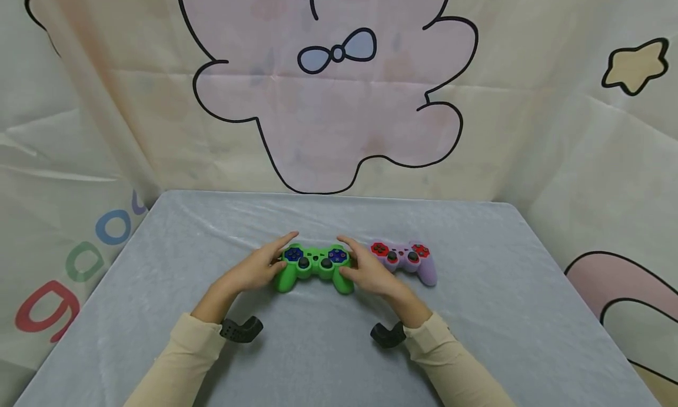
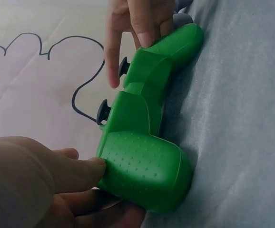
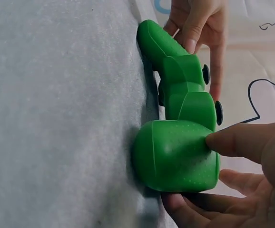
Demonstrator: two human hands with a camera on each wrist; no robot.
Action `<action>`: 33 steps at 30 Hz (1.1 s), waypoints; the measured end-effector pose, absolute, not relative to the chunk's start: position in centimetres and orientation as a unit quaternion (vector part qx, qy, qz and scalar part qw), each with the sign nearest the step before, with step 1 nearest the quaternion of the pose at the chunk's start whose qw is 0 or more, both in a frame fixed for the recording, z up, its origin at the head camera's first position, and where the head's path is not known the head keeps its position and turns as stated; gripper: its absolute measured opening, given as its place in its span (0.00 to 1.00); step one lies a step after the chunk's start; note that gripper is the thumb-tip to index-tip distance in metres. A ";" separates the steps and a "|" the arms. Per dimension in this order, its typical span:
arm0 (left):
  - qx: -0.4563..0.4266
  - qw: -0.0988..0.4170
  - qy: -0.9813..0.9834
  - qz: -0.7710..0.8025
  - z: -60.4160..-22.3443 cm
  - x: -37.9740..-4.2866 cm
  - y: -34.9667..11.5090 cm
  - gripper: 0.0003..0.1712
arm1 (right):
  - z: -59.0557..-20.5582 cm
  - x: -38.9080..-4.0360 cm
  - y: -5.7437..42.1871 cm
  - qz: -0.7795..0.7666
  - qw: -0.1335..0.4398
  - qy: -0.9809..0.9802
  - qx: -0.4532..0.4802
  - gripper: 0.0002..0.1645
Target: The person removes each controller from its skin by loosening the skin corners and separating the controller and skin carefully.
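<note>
A green game controller [image 1: 316, 262] with dark blue button pads and two black thumbsticks is near the middle of the table, its handles pointing toward me. My left hand [image 1: 261, 267] holds its left end, thumb on top of the handle and fingers curled at the side; the index finger stretches forward. On the other end my right hand [image 1: 372, 269] has the same hold, its thumb on the right handle. Both wrist views show the textured handle ends of the controller close over the cloth, with fingers tucked under the near handle.
Just right of my right hand lies a purple game controller [image 1: 405, 257] with red button pads, its left side partly hidden. A grey-blue cloth covers the table [image 1: 318, 360]. Behind it hangs a curtain [image 1: 328, 119] with cartoon drawings. Each wrist wears a black bracket [image 1: 241, 330].
</note>
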State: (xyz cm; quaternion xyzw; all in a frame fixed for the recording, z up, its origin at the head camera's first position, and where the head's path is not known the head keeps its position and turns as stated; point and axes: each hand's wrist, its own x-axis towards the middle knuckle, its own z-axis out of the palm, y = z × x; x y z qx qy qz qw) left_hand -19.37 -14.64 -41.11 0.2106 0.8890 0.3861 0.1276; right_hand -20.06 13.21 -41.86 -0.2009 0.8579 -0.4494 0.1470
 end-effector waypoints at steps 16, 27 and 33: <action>0.215 0.158 0.850 0.453 -40.3 -19.6 -16.0 0.51 | -40.6 -20.0 14.2 -0.474 0.204 0.833 -0.201 0.47; 0.246 0.178 0.837 0.456 -40.1 -19.6 -16.1 0.50 | -40.5 -20.2 15.1 -0.480 0.230 0.812 -0.240 0.35; 0.206 0.193 0.829 0.483 -40.0 -19.6 -16.4 0.37 | -40.4 -20.3 15.3 -0.471 0.231 0.810 -0.262 0.33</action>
